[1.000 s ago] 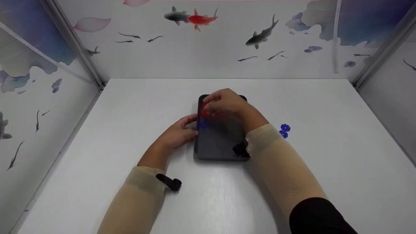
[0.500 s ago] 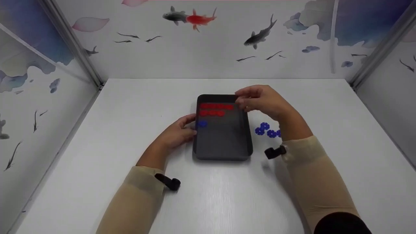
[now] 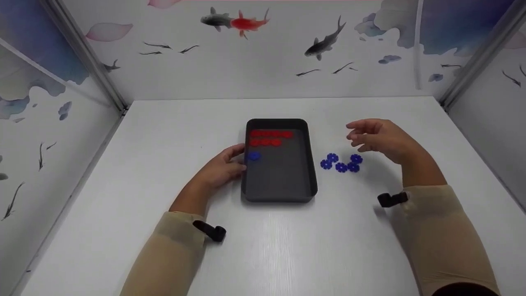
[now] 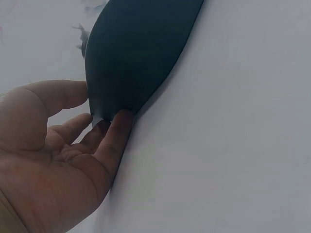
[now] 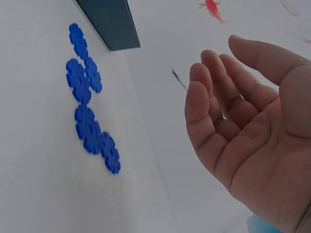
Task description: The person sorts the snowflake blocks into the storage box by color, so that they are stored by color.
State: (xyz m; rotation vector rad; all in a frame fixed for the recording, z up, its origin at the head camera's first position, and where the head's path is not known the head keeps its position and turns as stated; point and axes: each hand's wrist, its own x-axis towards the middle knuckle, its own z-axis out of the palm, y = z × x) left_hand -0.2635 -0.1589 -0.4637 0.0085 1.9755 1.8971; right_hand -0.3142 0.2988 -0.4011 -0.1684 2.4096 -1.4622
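A dark grey rectangular tray (image 3: 281, 181) lies on the white table. Inside it are two rows of red flower-shaped discs (image 3: 271, 134) near the far end, and one blue flower-shaped disc (image 3: 254, 156) below them at the left. My left hand (image 3: 218, 168) rests against the tray's left side, its thumb and fingertips touching the outer wall (image 4: 131, 53). Several blue flower-shaped discs (image 3: 341, 167) lie in a loose cluster right of the tray. Above and to the right of that cluster is my right hand (image 3: 384, 139), with loosely bent fingers (image 5: 198, 102) and nothing between them.
White panels (image 3: 263, 78) printed with fish and washes of colour stand behind and at both sides of the table (image 3: 263, 246). A small black camera mount sits on each wrist, at the left sleeve (image 3: 210, 231) and the right sleeve (image 3: 392, 200).
My right hand has moved right, from over the tray's far end to beyond the blue discs on the table, uncovering the tray's contents and that cluster. My left hand stays at the tray.
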